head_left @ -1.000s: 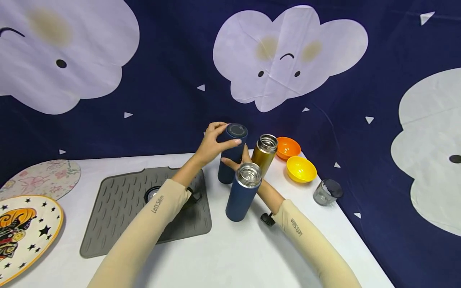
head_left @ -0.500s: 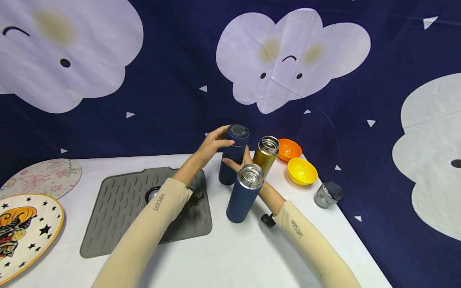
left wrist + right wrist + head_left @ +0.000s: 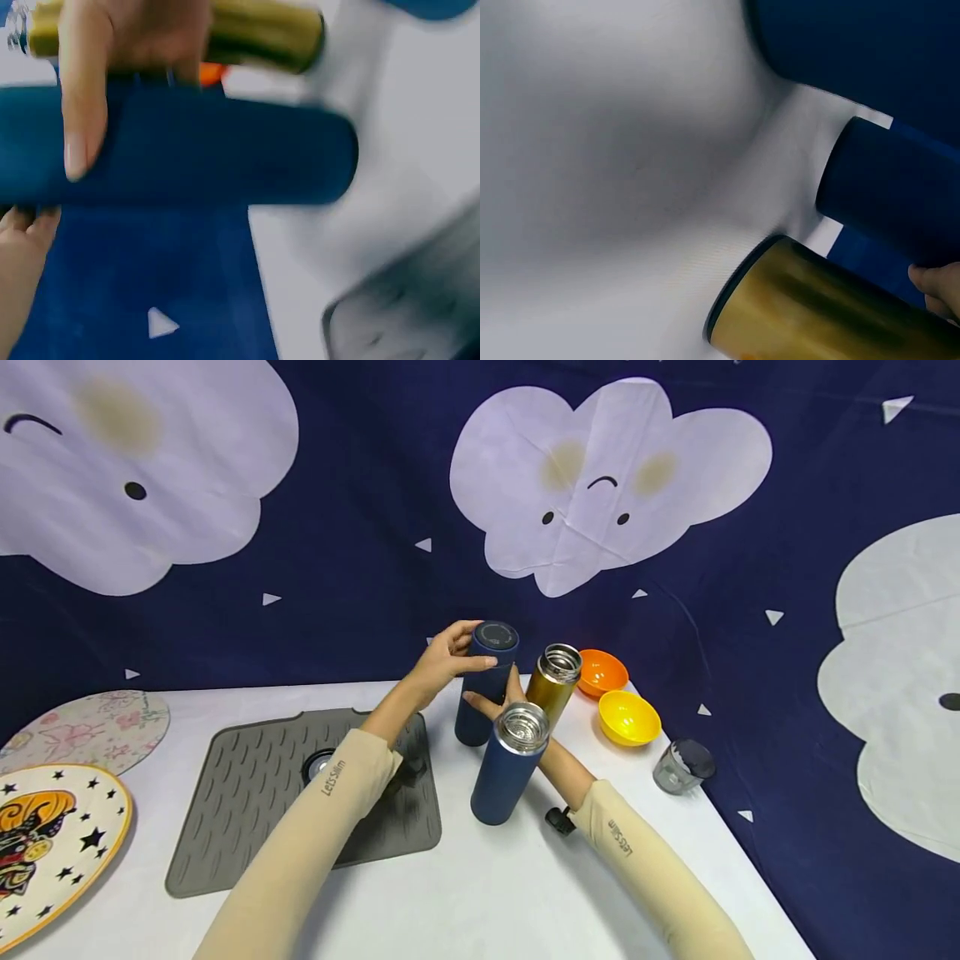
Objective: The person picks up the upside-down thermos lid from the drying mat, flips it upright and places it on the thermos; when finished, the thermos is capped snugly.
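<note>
My left hand [image 3: 442, 662] curls round the capped blue flask's [image 3: 480, 697] lid near the table's [image 3: 480, 877] far edge; my right hand [image 3: 501, 700] grips its body, steadying it.

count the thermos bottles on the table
3: capped blue bottle at the back, gripped by left hand and right hand; open blue bottle nearest; gold bottle beside them.

"Let'sSlim" on left sleeve [image 3: 331, 777], same on right sleeve [image 3: 621, 837]
</note>
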`<state>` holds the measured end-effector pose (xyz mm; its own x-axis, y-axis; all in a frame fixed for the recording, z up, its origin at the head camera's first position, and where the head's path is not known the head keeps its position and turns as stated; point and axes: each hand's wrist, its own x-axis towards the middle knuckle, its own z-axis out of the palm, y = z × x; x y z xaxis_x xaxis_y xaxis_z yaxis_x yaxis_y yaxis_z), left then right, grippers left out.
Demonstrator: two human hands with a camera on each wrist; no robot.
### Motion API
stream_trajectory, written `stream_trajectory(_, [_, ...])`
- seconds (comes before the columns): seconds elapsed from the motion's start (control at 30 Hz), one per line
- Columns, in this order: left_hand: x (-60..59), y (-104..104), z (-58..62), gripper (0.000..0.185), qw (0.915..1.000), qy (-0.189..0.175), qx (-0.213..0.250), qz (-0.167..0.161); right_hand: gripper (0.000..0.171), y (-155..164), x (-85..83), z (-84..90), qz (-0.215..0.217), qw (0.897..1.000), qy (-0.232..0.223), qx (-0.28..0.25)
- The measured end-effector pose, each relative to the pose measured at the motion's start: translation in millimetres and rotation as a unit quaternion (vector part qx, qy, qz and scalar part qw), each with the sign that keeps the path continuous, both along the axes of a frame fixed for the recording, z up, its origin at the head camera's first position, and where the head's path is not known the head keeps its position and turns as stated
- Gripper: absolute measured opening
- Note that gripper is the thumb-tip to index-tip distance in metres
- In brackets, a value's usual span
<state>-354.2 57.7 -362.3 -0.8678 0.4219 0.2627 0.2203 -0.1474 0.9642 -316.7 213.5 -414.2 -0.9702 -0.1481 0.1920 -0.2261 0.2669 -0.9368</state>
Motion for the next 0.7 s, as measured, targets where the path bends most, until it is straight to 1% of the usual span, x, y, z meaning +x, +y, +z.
stream_trajectory(0.03, [0.6,-2.1,1.8,0.061,0.9998,0.002,-0.02,-0.005,0.087,-0.4,1.1,0.7,0.001,1.0,-0.007,0.002])
stream_trajectory(0.07, [2.7,-1.2,3.4,0.064,0.9986,0.019,-0.049,0.006,0.087,-0.1,1.1,0.9,0.005,1.0,-0.001,0.008])
stream_trajectory(0.1, [5.5,2.2,4.5,0.071,0.9952,0.043,-0.082,0.032,0.084,0.5,1.2,0.7,0.007,1.0,0.003,0.014])
stream_trajectory(0.13, [8.9,7.6,4.9,0.078,0.9888,0.069,-0.113,0.07,0.081,1.1,1.4,0.5,0.007,1.0,0.009,0.021])
stream_trajectory(0.17, [12.6,14.4,4.5,0.085,0.9795,0.091,-0.139,0.114,0.08,2.1,1.4,0.0,0.004,0.999,0.014,0.029])
stream_trajectory(0.2, [15.5,21.6,3.3,0.091,0.9681,0.108,-0.158,0.161,0.078,5.2,-6.8,-9.2,0.002,0.999,0.02,0.032])
stream_trajectory(0.23, [18.1,28.3,1.8,0.096,0.9555,0.122,-0.172,0.206,0.076,6.4,-8.2,-10.7,0.002,0.999,0.027,0.038])
stream_trajectory(0.27, [19.5,33.7,-0.4,0.099,0.946,0.132,-0.172,0.241,0.074,7.3,-10.0,-12.4,0.007,0.999,0.039,0.035])
stream_trajectory(0.3, [20.0,37.1,-2.5,0.098,0.9411,0.137,-0.161,0.264,0.074,7.9,-11.4,-14.0,0.009,0.998,0.047,0.032])
stream_trajectory(0.33, [19.7,38.4,-4.4,0.094,0.941,0.138,-0.142,0.275,0.078,8.1,-12.7,-15.3,0.011,0.998,0.055,0.027])
stream_trajectory(0.37, [18.2,37.3,-6.1,0.088,0.9455,0.134,-0.12,0.271,0.081,8.3,-14.0,-16.7,0.014,0.998,0.061,0.022])
stream_trajectory(0.4, [16.3,33.7,-7.2,0.081,0.9564,0.123,-0.092,0.248,0.081,7.8,-14.9,-17.3,0.017,0.998,0.061,0.014])
stream_trajectory(0.43, [13.4,27.9,-7.7,0.075,0.9704,0.105,-0.061,0.208,0.083,6.5,-14.2,-16.6,0.02,0.998,0.058,0.008])
stream_trajectory(0.47, [10.0,20.6,-7.5,0.07,0.9834,0.081,-0.032,0.159,0.084,5.2,-13.2,-15.5,0.02,0.999,0.05,0.001])
stream_trajectory(0.5, [6.5,13.2,-7.3,0.063,0.9921,0.054,-0.012,0.112,0.084,3.9,-11.7,-13.9,0.016,0.999,0.037,-0.003])
stream_trajectory(0.53, [3.3,6.5,-6.5,0.058,0.9971,0.028,0.002,0.071,0.083,-0.5,-5.1,-4.8,0.011,1.0,0.017,-0.008])
stream_trajectory(0.57, [1.0,1.2,-5.5,0.056,0.9992,0.005,0.009,0.038,0.081,-1.3,-4.2,-4.2,0.007,1.0,0.008,-0.01])
stream_trajectory(0.6, [0.6,-1.9,-4.1,0.059,0.9998,-0.011,0.006,0.018,0.08,-1.9,-2.8,-3.3,0.006,1.0,-0.001,-0.012])
stream_trajectory(0.63, [1.4,-2.2,-2.4,0.062,0.9997,-0.006,-0.017,0.019,0.081,-1.7,-2.7,-3.3,0.008,1.0,0.002,-0.009])
stream_trajectory(0.67, [3.5,0.9,-0.9,0.066,0.9975,0.017,-0.054,0.042,0.081,-1.3,-3.9,-3.8,0.012,1.0,0.013,-0.004])
stream_trajectory(0.7, [6.5,6.6,0.2,0.069,0.9914,0.045,-0.093,0.081,0.078,-0.8,-3.9,-3.8,0.008,1.0,0.02,0.009])
